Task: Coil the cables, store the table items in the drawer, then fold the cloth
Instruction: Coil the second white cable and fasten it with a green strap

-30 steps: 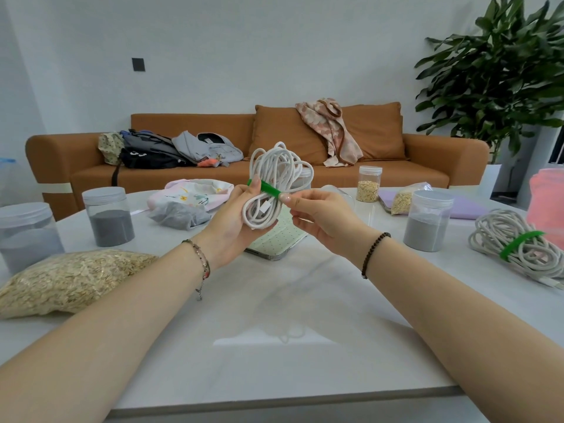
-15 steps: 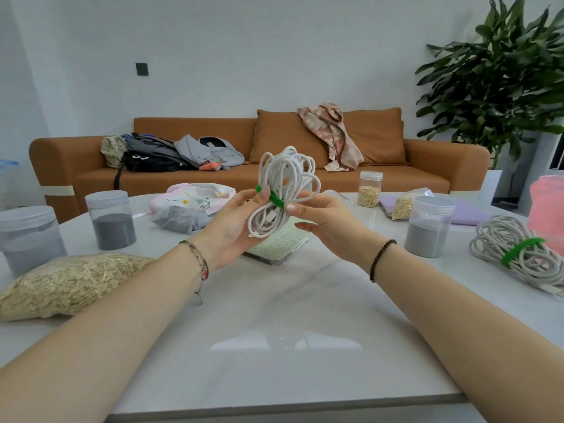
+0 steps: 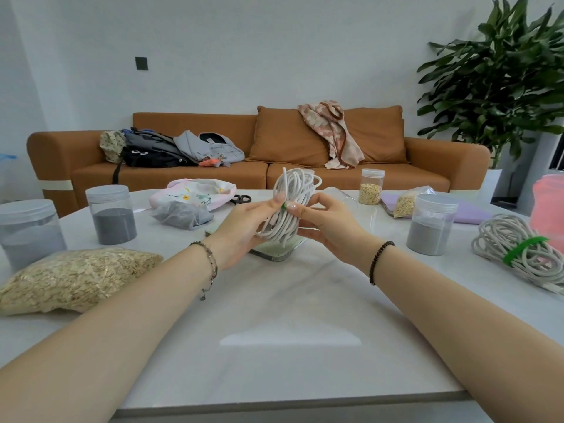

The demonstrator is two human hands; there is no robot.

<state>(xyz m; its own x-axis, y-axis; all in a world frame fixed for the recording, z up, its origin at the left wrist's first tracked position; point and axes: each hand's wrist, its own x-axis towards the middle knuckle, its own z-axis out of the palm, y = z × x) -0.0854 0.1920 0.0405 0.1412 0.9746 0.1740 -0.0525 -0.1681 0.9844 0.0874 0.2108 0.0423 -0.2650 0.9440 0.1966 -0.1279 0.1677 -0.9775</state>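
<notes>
Turned since half a second ago, the white cable coil (image 3: 291,206) now shows its edge where its open loops faced the camera before, so it reads as a narrow bundle. Both hands have closed in on its middle, and the green tie (image 3: 283,205), earlier a clear strip across the loops, is now only a speck between the fingertips.

The coil is many turns of thick white cord, bunched tight at the waist. Its long axis stands nearly upright, the top leaning a little right and away, the lower end pointing down at a pale flat case (image 3: 276,250) on the table (image 3: 290,315). It is held in the air above that case.

The left hand (image 3: 244,228) grips the lower half, fingers wrapped behind. The right hand (image 3: 325,222) pinches the waist at the tie, thumb beneath. Whether the tie is fastened cannot be told.

A second coil (image 3: 515,254), already tied, lies far right on the table.
</notes>
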